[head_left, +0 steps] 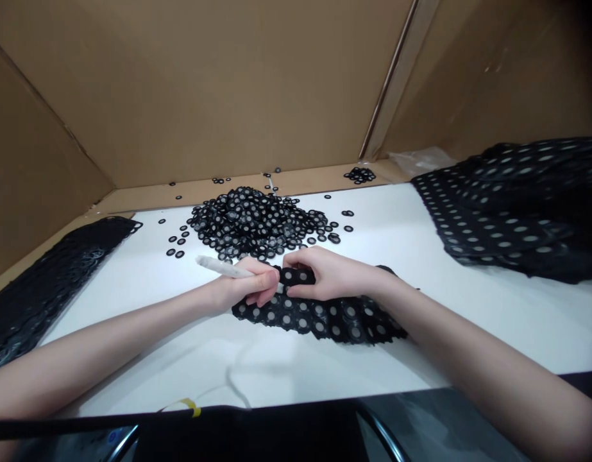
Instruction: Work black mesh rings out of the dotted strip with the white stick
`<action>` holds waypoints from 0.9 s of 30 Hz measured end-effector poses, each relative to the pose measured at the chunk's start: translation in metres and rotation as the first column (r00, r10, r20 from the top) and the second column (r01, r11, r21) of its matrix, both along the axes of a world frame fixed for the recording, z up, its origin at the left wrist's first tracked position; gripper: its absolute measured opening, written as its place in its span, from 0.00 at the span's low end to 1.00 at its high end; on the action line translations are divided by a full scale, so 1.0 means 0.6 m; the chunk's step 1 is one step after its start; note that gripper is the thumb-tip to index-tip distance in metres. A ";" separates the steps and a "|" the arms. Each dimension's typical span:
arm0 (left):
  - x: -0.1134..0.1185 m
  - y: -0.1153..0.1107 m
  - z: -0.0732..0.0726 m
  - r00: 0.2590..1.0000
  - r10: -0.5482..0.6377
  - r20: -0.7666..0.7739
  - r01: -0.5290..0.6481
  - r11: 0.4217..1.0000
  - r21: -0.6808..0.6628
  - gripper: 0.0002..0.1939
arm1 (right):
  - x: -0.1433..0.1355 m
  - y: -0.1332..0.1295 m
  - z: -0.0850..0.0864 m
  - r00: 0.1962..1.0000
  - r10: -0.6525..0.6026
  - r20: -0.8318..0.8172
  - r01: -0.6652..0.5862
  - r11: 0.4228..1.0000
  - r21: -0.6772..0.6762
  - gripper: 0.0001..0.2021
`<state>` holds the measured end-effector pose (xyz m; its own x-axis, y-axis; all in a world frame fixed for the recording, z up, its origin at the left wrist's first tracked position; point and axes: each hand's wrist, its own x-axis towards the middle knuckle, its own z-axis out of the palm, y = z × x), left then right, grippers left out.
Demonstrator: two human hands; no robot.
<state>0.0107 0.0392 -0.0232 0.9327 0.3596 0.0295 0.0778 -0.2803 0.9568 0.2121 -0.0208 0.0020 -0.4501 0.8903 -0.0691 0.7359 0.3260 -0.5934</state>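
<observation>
Near the middle of the white table lies a black sheet [303,314] with rows of pale round spots. My left hand [252,281] is closed round a white pen-like tool [223,266], whose far end points up and left and whose other end meets the sheet's top edge. Fingers and thumb of my right hand [317,274] pinch that raised edge from the right, close beside the left hand. Just behind both hands rises a heap of small black rings [250,221] with pale centres.
A large spotted black sheet [512,212] covers the table's right side. At the left lies a dark stack [59,276]. Loose rings [176,253] surround the heap, and a small ring pile [360,174] sits at the back. Cardboard walls [238,90] enclose the white table [180,366].
</observation>
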 end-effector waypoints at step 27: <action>-0.013 -0.034 0.003 0.996 -0.013 0.093 0.014 1.000 -0.009 0.29 | 0.003 -0.001 0.002 0.999 0.035 0.018 -0.033 0.996 -0.077 0.26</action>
<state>0.0032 0.0186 -0.0213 0.9309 0.3476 0.1127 -0.0152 -0.2713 0.9624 0.2137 -0.0214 0.0035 -0.4780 0.8663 -0.1451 0.7365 0.3053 -0.6037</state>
